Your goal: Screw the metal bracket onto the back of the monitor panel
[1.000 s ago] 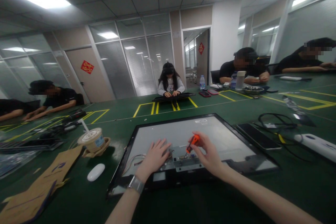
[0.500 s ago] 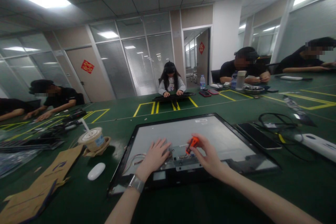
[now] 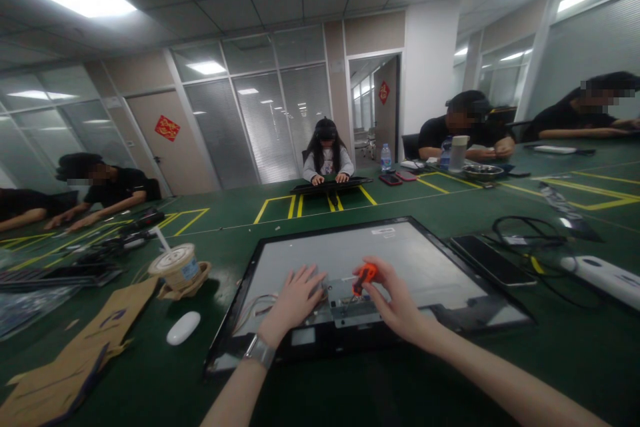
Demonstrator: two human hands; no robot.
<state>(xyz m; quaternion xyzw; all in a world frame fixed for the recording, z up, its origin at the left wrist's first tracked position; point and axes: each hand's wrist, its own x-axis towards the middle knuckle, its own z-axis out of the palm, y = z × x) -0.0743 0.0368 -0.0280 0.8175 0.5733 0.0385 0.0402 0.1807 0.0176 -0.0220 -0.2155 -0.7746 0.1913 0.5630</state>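
Observation:
A large flat display panel (image 3: 340,247) with a black frame and grey back lies on the table in front of me. My left hand (image 3: 299,297) rests on it with fingers spread, beside some thin cables (image 3: 250,310) and the left edge of a metal plate (image 3: 345,313). Gripped in the fingers of my right hand (image 3: 393,297) is an orange and black screwdriver (image 3: 366,277), its handle tilted over that plate. The screwdriver's tip is too small and blurred to make out. A watch is on my left wrist.
Left of the panel are a drink cup (image 3: 176,267) with a straw, a white oval case (image 3: 183,328) and flattened brown cardboard (image 3: 90,347). To the right lie a black phone (image 3: 493,259), cables (image 3: 530,233) and a white device (image 3: 607,280). Several people sit around the green table.
The screwdriver handle has turned slightly in my right fingers, which have shifted a little. My left hand and the panel stay in place.

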